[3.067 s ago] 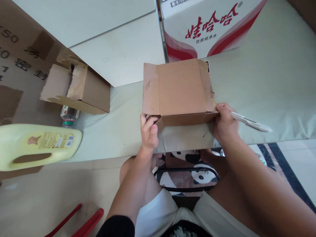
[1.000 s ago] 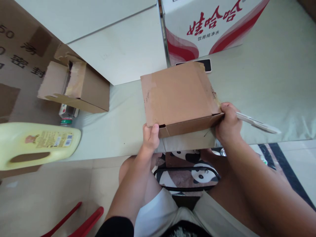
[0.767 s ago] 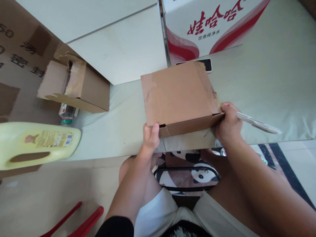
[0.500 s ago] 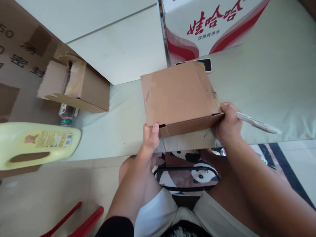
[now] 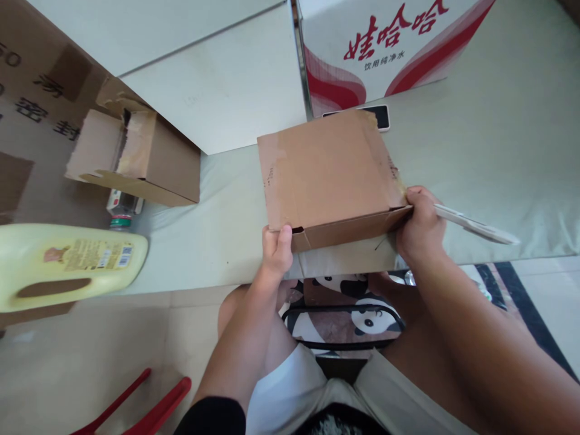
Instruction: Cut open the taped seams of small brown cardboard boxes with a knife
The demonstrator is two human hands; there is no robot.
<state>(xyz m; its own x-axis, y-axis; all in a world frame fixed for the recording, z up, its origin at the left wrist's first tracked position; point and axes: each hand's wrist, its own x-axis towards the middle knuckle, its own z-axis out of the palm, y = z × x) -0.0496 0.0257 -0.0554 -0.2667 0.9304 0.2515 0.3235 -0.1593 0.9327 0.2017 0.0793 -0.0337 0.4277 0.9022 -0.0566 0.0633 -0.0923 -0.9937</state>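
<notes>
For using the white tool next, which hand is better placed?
Probably the right hand: it holds the white tool and touches the cardboard box; the left hand grips only the box's near left corner.

Lt grn bench (image 5: 480, 163) w/ phone (image 5: 383, 116), wht-red ctn (image 5: 385, 75), sm. box (image 5: 174, 158).

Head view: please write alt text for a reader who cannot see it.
A person's left hand and right hand grip a brown cardboard box by its near corners; the right also holds a slim white tool. At left is a yellow jug.
</notes>
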